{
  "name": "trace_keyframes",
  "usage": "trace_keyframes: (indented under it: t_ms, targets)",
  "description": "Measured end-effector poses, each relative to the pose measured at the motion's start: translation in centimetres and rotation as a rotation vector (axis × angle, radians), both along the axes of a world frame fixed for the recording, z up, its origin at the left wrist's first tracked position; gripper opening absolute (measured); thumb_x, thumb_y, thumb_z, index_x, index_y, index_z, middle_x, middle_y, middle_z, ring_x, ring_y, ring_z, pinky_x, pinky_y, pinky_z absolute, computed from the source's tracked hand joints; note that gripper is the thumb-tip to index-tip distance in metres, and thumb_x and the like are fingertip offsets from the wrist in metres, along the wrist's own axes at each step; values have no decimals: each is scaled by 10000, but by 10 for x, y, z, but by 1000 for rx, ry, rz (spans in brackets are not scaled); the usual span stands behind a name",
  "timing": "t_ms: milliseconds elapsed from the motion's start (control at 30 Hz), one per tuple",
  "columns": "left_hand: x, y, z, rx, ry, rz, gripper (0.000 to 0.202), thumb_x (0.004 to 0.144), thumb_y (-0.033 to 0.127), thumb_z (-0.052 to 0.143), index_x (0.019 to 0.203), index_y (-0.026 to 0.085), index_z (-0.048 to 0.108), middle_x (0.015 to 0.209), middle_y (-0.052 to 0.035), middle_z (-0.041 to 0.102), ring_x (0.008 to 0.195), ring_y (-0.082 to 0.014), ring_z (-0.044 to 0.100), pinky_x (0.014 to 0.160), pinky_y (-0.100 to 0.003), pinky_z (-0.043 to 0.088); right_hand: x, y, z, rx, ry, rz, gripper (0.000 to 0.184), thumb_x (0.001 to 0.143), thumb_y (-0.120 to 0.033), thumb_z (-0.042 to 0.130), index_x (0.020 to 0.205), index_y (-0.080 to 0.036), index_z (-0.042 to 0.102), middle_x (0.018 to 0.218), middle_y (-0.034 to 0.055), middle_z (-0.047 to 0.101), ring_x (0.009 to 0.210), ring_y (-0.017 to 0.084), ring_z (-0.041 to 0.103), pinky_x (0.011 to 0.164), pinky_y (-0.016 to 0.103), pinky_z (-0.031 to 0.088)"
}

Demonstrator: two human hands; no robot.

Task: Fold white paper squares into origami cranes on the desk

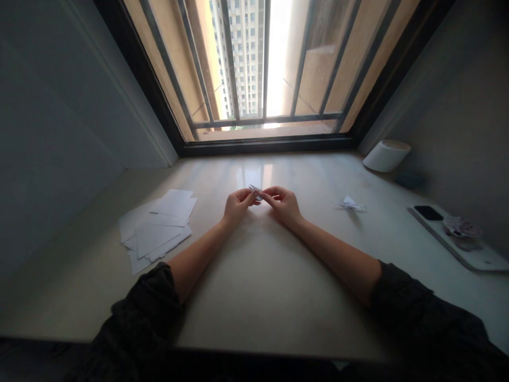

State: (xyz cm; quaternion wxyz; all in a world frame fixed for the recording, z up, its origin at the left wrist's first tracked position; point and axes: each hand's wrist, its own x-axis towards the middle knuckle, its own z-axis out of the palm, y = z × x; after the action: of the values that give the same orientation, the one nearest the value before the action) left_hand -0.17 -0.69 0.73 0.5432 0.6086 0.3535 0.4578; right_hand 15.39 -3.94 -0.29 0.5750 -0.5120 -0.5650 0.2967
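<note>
With the fingertips of our left hand (pixel 238 204) and right hand (pixel 285 204), we pinch a small folded paper (pixel 255 190) over the desk (pixel 254 281), before the window frame (pixel 266 146). Loose white sheets (pixel 159 239) overlap at our left; a folded paper piece (pixel 349 203) and a phone (pixel 445 236) lie rightward.

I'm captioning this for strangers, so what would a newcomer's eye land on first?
Probably the bright barred window at the top. Centrally below it, the left hand and right hand hold a small folded white paper between them. Loose white sheets lie to the left, and a phone rests at far right.
</note>
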Motion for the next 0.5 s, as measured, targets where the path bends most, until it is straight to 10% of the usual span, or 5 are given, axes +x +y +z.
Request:
trace_keyframes:
  t_ms: [500]
  targets:
    - [1,-1,-2,47,18,57,381,719,513,692,789,140,718,729,-64,702,659,-158,643,682,-290,506,2,5,-7,-58,-71,-18,338,707,-531,683,695,-194,682,720,21,686,617,146,568,602,287,440]
